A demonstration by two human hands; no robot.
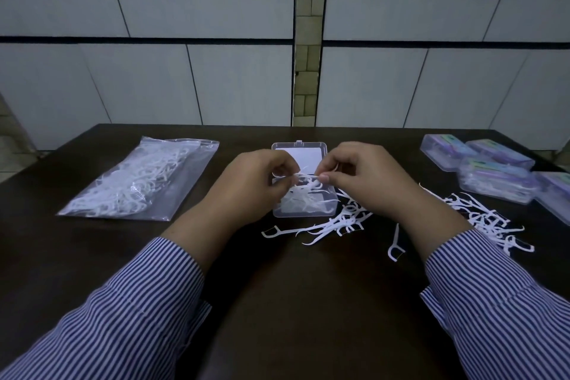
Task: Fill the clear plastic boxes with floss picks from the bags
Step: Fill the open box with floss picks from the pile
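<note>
An open clear plastic box sits at the table's middle, its lid folded back, with several white floss picks inside. Both hands hover just above it. My left hand and my right hand pinch a small bunch of white floss picks between their fingertips over the box. Loose floss picks lie scattered in front of and to the right of the box. A clear zip bag full of floss picks lies flat on the left.
Several closed clear boxes with coloured inserts stand stacked at the back right. More loose picks spread along my right forearm, and a single pick lies apart. The dark wooden table ends at a tiled wall behind.
</note>
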